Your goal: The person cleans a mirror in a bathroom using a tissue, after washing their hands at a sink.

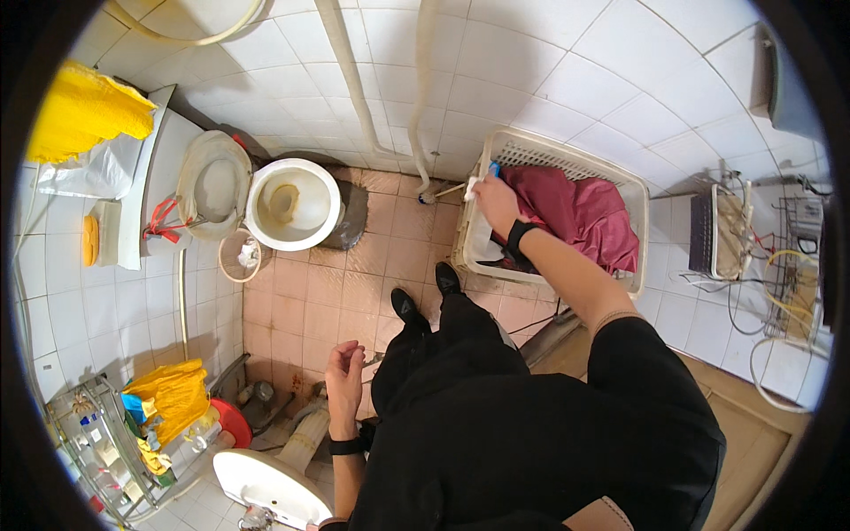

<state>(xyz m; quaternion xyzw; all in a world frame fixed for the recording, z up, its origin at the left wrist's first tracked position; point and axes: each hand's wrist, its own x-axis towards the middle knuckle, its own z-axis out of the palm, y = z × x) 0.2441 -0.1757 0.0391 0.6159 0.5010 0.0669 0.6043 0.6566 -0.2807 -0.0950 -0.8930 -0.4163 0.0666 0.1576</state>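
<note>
My right hand (497, 202) is over the left edge of a white plastic laundry basket (641, 226), its fingers on a small white thing (472, 188) that may be tissue or cloth. A blue item (494, 169) shows just beyond the fingers. Dark red fabric (571, 209) fills much of the basket. My left hand (344, 366) hangs above the tiled floor with its fingers loosely curled; no object shows in it. Black bands circle both wrists.
At the left stands a toilet (332, 206) with its lid raised, beside a small waste bin (222, 262) holding white paper. A washbasin (232, 464) and a metal rack (99, 431) are at lower left. A hose (418, 119) runs down the tiled wall.
</note>
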